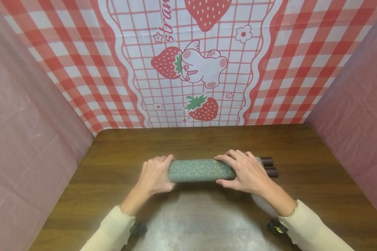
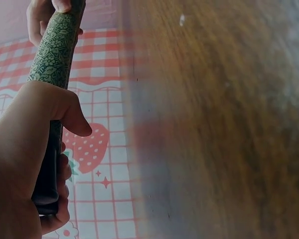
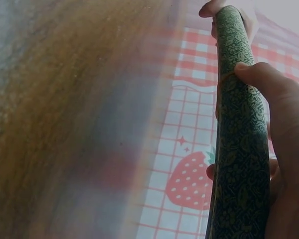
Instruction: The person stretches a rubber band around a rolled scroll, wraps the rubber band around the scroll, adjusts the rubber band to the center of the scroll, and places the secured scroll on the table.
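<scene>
A rolled scroll (image 1: 193,170) with a green floral cover lies crosswise between my two hands, held above the table. My left hand (image 1: 157,174) grips its left end, with thumb and fingers curled round it; a dark roller end (image 2: 46,191) pokes out below that palm in the left wrist view. Farther along, my right hand (image 1: 243,170) holds the scroll near its right end. Two dark brown roller knobs (image 1: 271,172) stick out past the right hand. A thin cord (image 3: 227,76) crosses the cover by the right thumb.
Below the hands is a brown wood-grain table (image 1: 113,146) with a glare patch near its front. A red-and-white strawberry cloth (image 1: 176,101) hangs behind the table. Pink cloth walls (image 1: 25,139) stand on both sides. Dark wrist devices (image 1: 277,227) show near the sleeves.
</scene>
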Tool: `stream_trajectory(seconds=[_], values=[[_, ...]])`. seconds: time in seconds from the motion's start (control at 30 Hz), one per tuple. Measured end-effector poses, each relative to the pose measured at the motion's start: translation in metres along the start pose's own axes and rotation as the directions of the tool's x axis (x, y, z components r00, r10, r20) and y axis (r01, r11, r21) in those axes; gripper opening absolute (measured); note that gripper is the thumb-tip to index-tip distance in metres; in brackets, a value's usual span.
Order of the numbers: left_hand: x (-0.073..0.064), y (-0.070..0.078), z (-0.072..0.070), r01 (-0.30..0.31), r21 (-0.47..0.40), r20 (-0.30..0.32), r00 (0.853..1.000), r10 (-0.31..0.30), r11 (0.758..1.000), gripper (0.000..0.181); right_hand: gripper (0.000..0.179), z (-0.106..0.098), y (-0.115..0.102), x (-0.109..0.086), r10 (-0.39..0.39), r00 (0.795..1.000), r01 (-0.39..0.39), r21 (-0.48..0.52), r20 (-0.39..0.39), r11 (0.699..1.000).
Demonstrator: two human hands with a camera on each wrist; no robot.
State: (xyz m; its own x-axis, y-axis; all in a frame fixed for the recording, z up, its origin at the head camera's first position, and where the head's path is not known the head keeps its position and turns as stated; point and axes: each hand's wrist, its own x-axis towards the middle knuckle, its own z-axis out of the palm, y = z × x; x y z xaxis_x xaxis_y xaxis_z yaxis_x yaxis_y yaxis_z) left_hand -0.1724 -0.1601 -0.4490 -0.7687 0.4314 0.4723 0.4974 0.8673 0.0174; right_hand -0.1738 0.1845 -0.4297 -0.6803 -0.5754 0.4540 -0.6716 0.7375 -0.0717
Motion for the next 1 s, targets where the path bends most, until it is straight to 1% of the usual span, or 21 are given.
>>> stream_trajectory(seconds=[0.2,0.43,0.7,0.9,1.0], values=[[0.0005,0.0011,-0.0012,0.004,0.004,-0.003,1.000,-0.004,1.000,0.063,0.076,-0.0005,-0.0003,0.0014,0.014,1.000,-0.014,0.001,0.007,1.000],[0.0005,0.0020,-0.0003,-0.001,0.005,-0.002,1.000,0.001,1.000,0.062,0.074,0.0019,-0.0018,0.0006,0.023,1.000,-0.023,-0.019,-0.012,1.000],[0.0005,0.0015,-0.0037,-0.001,0.008,-0.003,1.000,0.001,1.000,0.062,0.077,-0.0015,0.0015,-0.0025,0.036,0.999,-0.036,0.014,0.010,0.999],[0.0020,-0.0004,-0.0042,0.020,0.000,0.005,1.000,-0.020,1.000,0.065,0.078,-0.0032,0.0000,-0.0005,0.024,0.999,-0.024,-0.023,0.022,0.999],[0.0022,0.0002,-0.0039,0.019,-0.002,0.011,1.000,-0.019,1.000,0.066,0.077,-0.0015,-0.0025,0.0005,0.026,0.999,-0.025,-0.032,0.019,0.999]])
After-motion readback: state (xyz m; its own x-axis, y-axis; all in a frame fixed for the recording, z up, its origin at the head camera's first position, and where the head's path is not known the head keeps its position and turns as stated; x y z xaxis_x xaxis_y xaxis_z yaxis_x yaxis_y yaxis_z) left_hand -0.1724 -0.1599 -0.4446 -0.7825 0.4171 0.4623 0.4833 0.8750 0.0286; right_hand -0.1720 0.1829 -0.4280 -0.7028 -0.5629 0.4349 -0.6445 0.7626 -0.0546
